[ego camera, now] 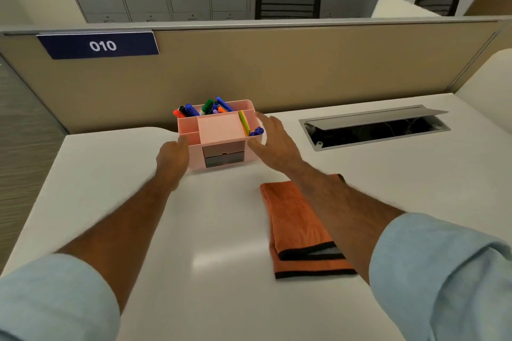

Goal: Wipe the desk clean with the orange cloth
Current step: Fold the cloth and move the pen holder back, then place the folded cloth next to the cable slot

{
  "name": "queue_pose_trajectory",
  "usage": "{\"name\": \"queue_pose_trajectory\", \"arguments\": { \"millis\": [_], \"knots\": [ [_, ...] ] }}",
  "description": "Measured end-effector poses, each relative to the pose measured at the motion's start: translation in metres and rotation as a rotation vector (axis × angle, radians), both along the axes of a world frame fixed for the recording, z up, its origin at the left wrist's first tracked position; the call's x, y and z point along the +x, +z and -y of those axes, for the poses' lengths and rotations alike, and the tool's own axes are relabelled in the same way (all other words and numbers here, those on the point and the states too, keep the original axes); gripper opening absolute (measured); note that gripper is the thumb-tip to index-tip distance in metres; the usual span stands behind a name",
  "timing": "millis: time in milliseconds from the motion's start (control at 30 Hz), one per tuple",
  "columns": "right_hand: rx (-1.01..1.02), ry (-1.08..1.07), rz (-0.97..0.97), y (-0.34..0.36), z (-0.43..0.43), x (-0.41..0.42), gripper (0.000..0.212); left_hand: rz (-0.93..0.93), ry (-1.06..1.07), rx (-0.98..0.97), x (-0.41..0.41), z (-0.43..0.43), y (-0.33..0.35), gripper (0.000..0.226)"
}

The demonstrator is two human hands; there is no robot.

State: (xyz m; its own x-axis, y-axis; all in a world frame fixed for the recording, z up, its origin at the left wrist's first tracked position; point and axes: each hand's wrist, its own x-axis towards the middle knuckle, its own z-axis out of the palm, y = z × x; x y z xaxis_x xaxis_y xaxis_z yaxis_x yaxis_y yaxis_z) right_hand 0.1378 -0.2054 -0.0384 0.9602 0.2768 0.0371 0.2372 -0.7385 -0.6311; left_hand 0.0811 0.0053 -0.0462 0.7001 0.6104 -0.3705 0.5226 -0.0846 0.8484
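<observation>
An orange cloth point(297, 225) with a black hem lies folded on the white desk point(210, 243), right of centre, partly under my right forearm. Further back stands a pink desk organiser point(221, 144) holding several coloured markers and sticky notes. My left hand point(173, 159) touches its left side with the fingers curled around the wall. My right hand point(273, 141) is at its right side, fingers spread and apart, close to or just touching it. Neither hand touches the cloth.
A cable hatch point(374, 127) with its grey lid raised opens in the desk at the back right. A beige partition point(277, 69) with a "010" label closes off the far edge. Lockers and two black chairs stand beyond it.
</observation>
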Motion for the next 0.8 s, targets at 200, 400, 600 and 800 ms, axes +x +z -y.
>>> {"name": "queue_pose_trajectory", "arguments": {
  "millis": [200, 400, 600, 800],
  "knots": [
    [0.051, -0.227, 0.207, -0.020, 0.106, -0.025, 0.055, 0.081, -0.097, 0.391, -0.055, 0.062, -0.039, 0.037],
    [-0.116, -0.204, -0.023, -0.040, 0.198, -0.037, 0.055, 0.047, -0.500, 0.476, -0.053, 0.134, -0.038, 0.044],
    [-0.105, -0.043, -0.392, -0.040, 0.205, -0.045, 0.088, -0.196, -0.655, 0.507, -0.043, 0.155, -0.037, 0.083],
    [0.022, -0.210, -0.426, -0.052, 0.203, -0.047, 0.070, -0.147, -0.580, 0.263, -0.040, 0.165, -0.034, 0.043]
  ]
}}
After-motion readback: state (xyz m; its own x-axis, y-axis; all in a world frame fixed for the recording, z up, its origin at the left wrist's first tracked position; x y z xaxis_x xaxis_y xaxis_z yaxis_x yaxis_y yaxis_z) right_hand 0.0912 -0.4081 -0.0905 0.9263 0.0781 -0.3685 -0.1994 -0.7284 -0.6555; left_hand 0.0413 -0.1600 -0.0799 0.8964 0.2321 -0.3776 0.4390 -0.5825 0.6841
